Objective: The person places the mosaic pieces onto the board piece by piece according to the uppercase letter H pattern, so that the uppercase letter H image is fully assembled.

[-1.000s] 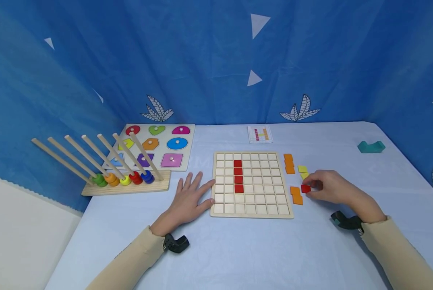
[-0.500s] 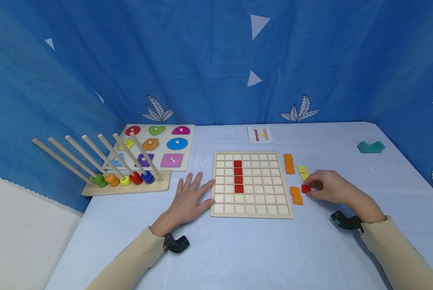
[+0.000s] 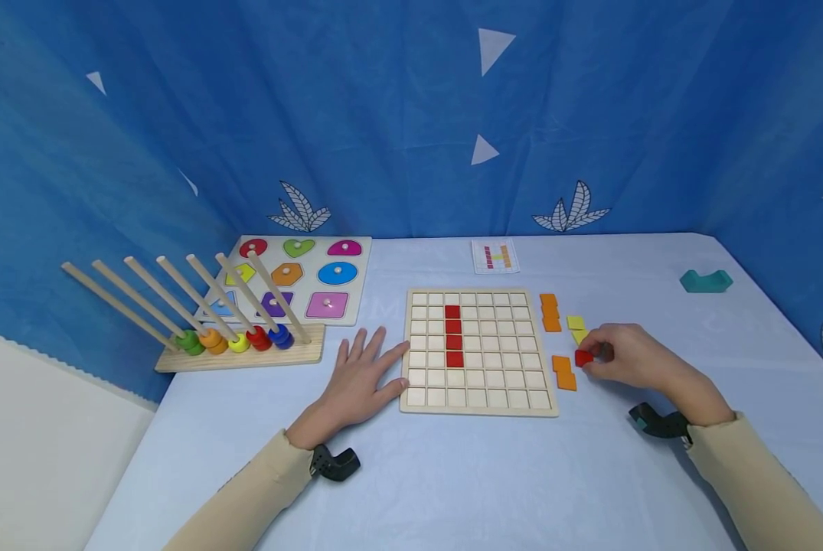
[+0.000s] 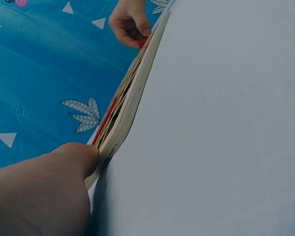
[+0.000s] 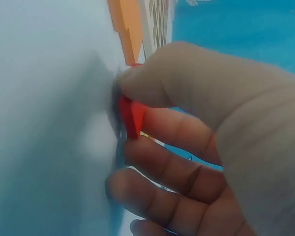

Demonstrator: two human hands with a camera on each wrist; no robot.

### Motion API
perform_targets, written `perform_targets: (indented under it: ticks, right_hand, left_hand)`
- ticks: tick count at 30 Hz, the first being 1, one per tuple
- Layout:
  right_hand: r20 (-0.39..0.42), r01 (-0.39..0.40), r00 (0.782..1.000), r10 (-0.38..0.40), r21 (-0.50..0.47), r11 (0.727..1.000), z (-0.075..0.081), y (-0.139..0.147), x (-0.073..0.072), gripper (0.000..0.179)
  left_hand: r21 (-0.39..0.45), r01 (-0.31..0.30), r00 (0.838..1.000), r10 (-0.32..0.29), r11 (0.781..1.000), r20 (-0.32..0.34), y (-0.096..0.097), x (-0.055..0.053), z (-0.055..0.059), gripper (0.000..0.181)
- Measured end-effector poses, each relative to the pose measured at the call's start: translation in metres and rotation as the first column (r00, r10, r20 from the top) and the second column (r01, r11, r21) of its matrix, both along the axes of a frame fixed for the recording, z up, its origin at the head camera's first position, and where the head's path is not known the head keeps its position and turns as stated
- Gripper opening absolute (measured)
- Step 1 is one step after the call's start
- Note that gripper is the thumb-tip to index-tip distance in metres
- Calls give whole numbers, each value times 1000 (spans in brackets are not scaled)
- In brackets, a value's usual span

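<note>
My right hand point(image 3: 621, 356) pinches a red square tile point(image 3: 583, 358) between thumb and fingers, low over the table to the right of the grid board. The right wrist view shows the red tile point(image 5: 132, 117) tilted under the thumb. My left hand point(image 3: 361, 379) lies with fingers spread, its thumb and index fingertip touching the left edge of the wooden grid board point(image 3: 480, 408). Several red tiles point(image 3: 454, 342) form a column in the board's cells. Beside the right hand lie yellow tiles point(image 3: 575, 323); orange tiles point(image 3: 550, 313) sit in two groups along the board's right side.
A small pattern card point(image 3: 495, 256) lies behind the board. To the left stand a peg rack point(image 3: 308, 352) with coloured rings and a shape puzzle board point(image 3: 366, 268). A teal curved block point(image 3: 706, 282) is at the far right. Blue cloth point(image 3: 397, 115) hangs behind the table.
The red tile in my right fingers has shifted and tilted slightly. My left hand has stayed where it was, and the board and its tiles look the same.
</note>
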State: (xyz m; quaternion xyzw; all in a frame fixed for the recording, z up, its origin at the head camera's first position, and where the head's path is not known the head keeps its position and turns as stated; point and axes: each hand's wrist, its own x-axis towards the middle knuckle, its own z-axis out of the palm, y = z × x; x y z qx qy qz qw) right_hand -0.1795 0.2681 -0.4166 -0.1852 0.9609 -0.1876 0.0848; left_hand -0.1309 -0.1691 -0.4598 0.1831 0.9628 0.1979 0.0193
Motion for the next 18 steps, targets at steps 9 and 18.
perform_targets:
  ticks: [9, 18]
  right_hand:
    - [-39, -24, 999, 23, -10, 1000, 11, -11, -4, 26]
    - [-44, -147, 988, 145, -44, 988, 17, -48, -11, 22]
  left_hand:
    - [9, 0, 1000, 0, 1000, 1, 0, 1, 1, 61]
    - [19, -7, 1000, 7, 1000, 19, 1, 2, 3, 62]
